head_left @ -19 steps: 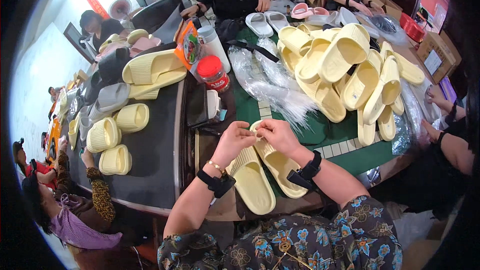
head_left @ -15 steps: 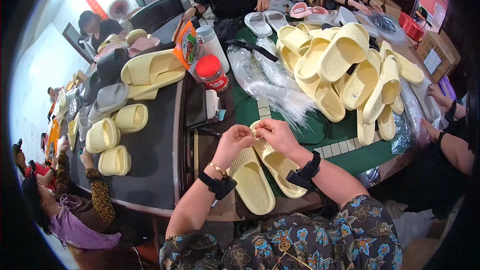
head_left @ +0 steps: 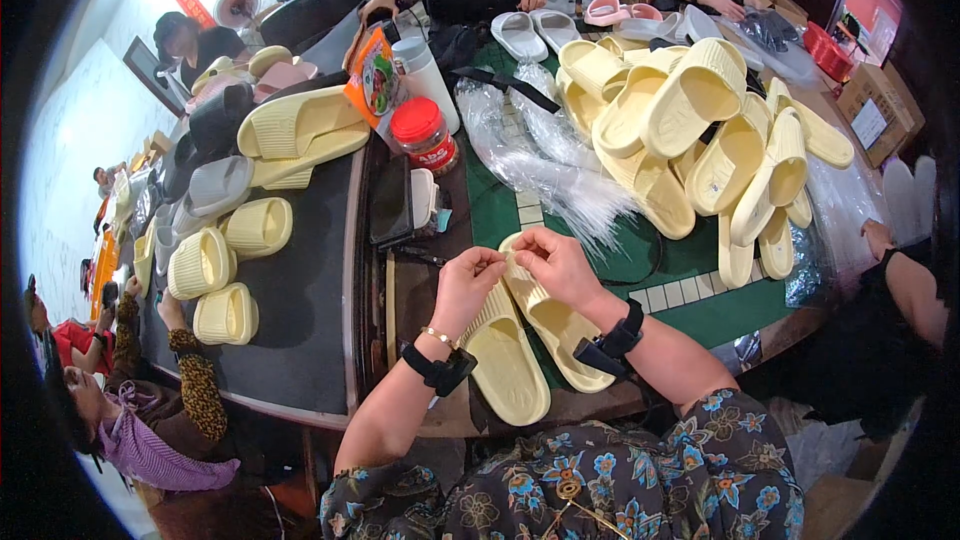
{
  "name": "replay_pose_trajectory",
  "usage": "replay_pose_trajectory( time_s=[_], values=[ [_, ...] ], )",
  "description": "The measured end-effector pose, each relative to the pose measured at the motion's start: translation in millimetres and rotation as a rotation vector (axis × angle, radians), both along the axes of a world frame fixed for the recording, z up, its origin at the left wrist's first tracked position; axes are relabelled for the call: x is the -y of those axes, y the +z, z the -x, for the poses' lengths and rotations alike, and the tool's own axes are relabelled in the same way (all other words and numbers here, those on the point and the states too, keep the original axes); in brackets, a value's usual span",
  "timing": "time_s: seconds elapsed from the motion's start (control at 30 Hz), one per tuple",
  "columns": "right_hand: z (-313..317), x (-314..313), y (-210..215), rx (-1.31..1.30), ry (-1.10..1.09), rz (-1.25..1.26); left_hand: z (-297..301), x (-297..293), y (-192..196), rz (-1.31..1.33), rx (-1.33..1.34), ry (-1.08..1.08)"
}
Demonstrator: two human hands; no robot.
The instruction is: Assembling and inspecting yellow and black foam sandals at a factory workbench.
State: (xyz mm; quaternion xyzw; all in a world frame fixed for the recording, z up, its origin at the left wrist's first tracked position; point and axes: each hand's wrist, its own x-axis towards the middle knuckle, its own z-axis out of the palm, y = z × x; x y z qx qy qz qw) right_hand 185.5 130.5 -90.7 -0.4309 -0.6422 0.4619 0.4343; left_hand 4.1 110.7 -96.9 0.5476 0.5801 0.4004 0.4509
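Observation:
A pair of pale yellow slide slippers lies side by side at the table's near edge, toes pointing away from me: the left slipper (head_left: 508,365) and the right slipper (head_left: 570,340). Above their ribbed straps, my left hand (head_left: 467,282) and my right hand (head_left: 556,262) meet with fingertips pinched. Something too small to make out may be between them. My fingers cover part of the straps. Beyond my hands, a bundle of thin clear plastic strands (head_left: 575,195) spreads over the green mat (head_left: 660,265).
A pile of yellow slippers (head_left: 690,105) rises at the right. A red-lidded jar (head_left: 425,135), white bottle (head_left: 425,80) and dark box-like object (head_left: 395,205) stand left of the mat. More slippers (head_left: 225,315) sit on the dark table (head_left: 300,340). Co-workers surround the tables.
My hands stay pinched over the slippers with only a slight shift. At the right, the co-worker's hands have moved, and pale sole-shaped pieces now stand up there. The view has shifted slightly.

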Motion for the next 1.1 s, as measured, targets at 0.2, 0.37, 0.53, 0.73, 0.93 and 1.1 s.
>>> replay_pose_trajectory(
  time_s=[0.2, 0.37, 0.53, 0.73, 0.93, 1.1],
  values=[
    [-1.6, -2.0, -1.1, -0.016, 0.037, 0.083, -1.3, 1.8, 1.0, -0.055, -0.068, -0.01],
    [-0.8, -2.0, -3.7, -0.024, 0.031, 0.06, -2.6, 2.5, 2.0, -0.072, -0.075, -0.015],
    [-1.6, -1.9, -3.0, -0.027, 0.058, 0.062, -2.8, 2.0, 1.9, -0.073, -0.084, -0.023],
    [-0.3, -2.3, -4.1, -0.067, 0.059, 0.128, -2.4, 1.9, 4.2, -0.074, -0.104, -0.025],
    [-1.2, -2.2, -3.3, 0.019, 0.072, 0.062, -2.1, 1.7, 3.0, -0.061, -0.1, -0.03],
    [1.6, -3.1, -4.5, 0.05, 0.076, 0.021, -3.2, 4.3, 1.1, -0.119, -0.141, -0.026]
  ],
)
